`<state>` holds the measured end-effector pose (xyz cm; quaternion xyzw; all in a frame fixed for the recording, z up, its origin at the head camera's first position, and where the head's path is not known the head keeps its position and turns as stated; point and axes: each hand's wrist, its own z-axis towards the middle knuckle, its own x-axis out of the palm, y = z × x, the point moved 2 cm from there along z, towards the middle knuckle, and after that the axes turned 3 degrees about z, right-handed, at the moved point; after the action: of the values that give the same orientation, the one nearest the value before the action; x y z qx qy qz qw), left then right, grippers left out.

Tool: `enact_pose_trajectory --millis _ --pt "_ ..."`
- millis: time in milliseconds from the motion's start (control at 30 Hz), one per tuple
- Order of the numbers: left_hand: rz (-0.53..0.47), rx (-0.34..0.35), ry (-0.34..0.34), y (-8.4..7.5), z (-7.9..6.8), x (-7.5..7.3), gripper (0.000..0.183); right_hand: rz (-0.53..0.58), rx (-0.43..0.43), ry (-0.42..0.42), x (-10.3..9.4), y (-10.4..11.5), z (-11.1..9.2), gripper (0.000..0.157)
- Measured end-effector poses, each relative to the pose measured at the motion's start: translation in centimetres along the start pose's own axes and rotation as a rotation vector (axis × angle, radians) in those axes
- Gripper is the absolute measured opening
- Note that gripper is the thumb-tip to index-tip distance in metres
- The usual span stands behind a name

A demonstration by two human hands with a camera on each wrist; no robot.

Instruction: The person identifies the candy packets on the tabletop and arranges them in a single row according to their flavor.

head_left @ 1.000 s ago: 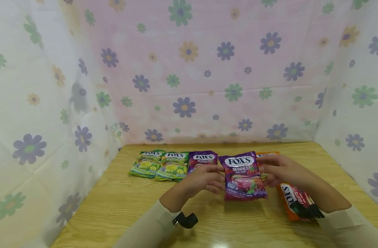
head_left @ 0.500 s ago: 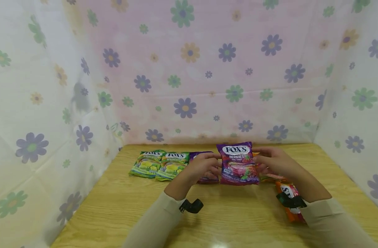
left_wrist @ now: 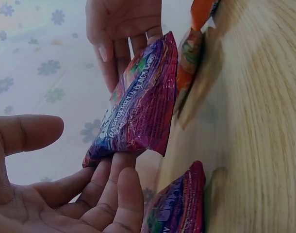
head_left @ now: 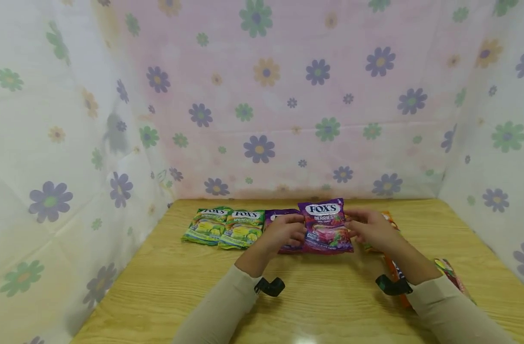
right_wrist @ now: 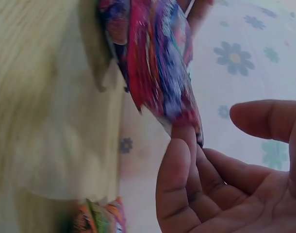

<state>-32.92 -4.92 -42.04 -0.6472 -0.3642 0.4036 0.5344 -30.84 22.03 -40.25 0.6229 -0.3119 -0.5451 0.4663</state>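
Note:
A purple Fox's Berries candy bag (head_left: 324,228) is carried upright between my two hands, clear of the table in the left wrist view. My left hand (head_left: 282,236) touches its left edge with the fingertips; the thumb stands away from the wrapper. At the opposite edge, my right hand (head_left: 373,233) supports it with extended fingers, its thumb (right_wrist: 262,119) also apart. A second purple candy bag (head_left: 273,216) lies partly hidden behind my left hand, and the held bag overlaps its right side. Behind my right hand shows part of an orange candy bag (head_left: 390,219).
Two green Springtea candy bags (head_left: 206,227) line the back left of the wooden table (head_left: 171,286). Under my right forearm lies an orange bag (head_left: 392,267), mostly covered, with a colourful wrapper (head_left: 451,273) showing beyond the sleeve. Flower-print cloth (head_left: 287,157) encloses the back and sides.
Both hands have carried the purple bag back and to the left, closer to the other purple bag. My right forearm has shifted left, and a colourful wrapper now shows to its right.

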Motion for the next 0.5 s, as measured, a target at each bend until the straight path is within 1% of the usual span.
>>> enact_pose_trajectory --millis 133,200,500 --pt "-0.027 -0.007 -0.004 0.1 0.0 0.1 0.044 -0.028 0.019 -0.007 0.5 -0.4 0.2 0.053" --pt "-0.031 -0.014 -0.007 0.3 0.1 0.1 0.043 -0.025 0.035 -0.002 0.7 -0.7 0.3 0.053" --pt "-0.033 -0.025 -0.013 0.8 0.2 0.3 0.042 0.047 0.084 0.039 1.0 -1.6 0.4 0.054"
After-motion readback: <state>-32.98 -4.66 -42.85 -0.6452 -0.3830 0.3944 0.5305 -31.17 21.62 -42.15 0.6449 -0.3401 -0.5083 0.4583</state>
